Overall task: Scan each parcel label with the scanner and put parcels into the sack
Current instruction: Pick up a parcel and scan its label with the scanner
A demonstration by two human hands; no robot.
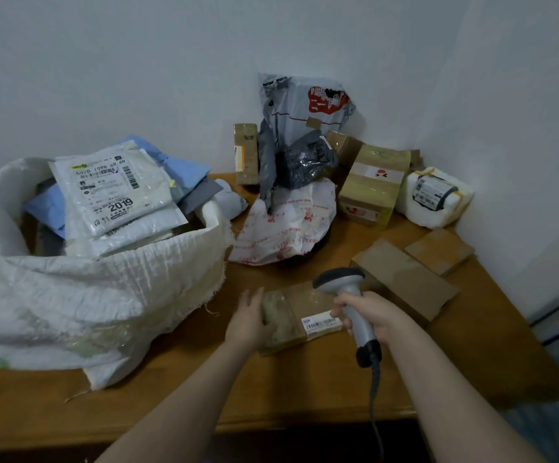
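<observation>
- At the left end of the desk [271,389] stands the white woven sack [104,295], mouth open and heaped to the brim. A white mailer [114,195] with a printed label lies on top, with blue and grey bags under it. We judge a good share of the work done.
- The left hand [248,322] lies on the near-left end of a flat cardboard parcel [291,315]. Its fingers are fairly straight, steadying the parcel rather than curling round it.
- This parcel lies flat on the desk just right of the sack, its barcode label [321,324] facing up at its right end. We take it as the one being scanned; it is not yet in the sack.
- The right hand [375,315] has its fingers wrapped tight round the handle of the corded scanner [341,282], whose head sits over the parcel's far edge. We cannot tell whether it is reading the label.
- Behind and to the right is what we judge is left: a red-printed white bag [284,228], grey mailers [304,105], a taped box [375,182], two flat cartons [405,282] and a white wrapped parcel [438,195].
</observation>
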